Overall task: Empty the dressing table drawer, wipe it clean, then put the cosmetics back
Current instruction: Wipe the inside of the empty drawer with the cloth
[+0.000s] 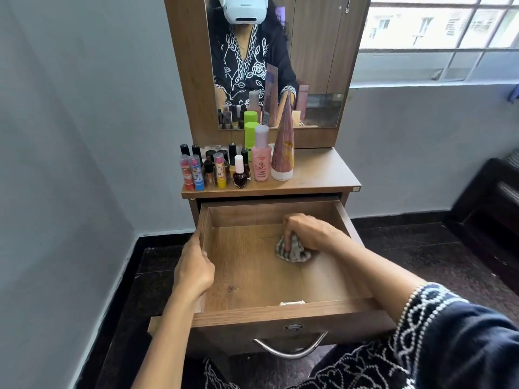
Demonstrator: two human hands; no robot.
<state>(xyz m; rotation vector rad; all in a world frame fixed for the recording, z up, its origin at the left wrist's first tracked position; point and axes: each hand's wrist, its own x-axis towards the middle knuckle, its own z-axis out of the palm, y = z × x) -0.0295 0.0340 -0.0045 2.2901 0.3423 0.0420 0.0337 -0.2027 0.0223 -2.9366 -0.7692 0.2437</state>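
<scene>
Wooden drawer [348, 220] pulled out; my right hand [311, 231] is clenching a striped cloth [293, 249] on its floor, right of centre. My left hand [193, 269] is gripping the left wall. Cosmetics [238, 167] are standing on the tabletop beyond.

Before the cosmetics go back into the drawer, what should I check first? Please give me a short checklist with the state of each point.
1. Drawer pulled fully open: ok.
2. Drawer emptied of cosmetics: ok, only the cloth lies inside.
3. Wiping finished: not ok, the right hand grips the cloth on the drawer floor, near the right back corner.
4. Drawer held steady: ok, the left hand holds its left wall.
5. Floor of the drawer clean and dry: cannot tell.
6. Cosmetics within reach: ok, the bottles and the pink tube stand upright on the table top.
</scene>
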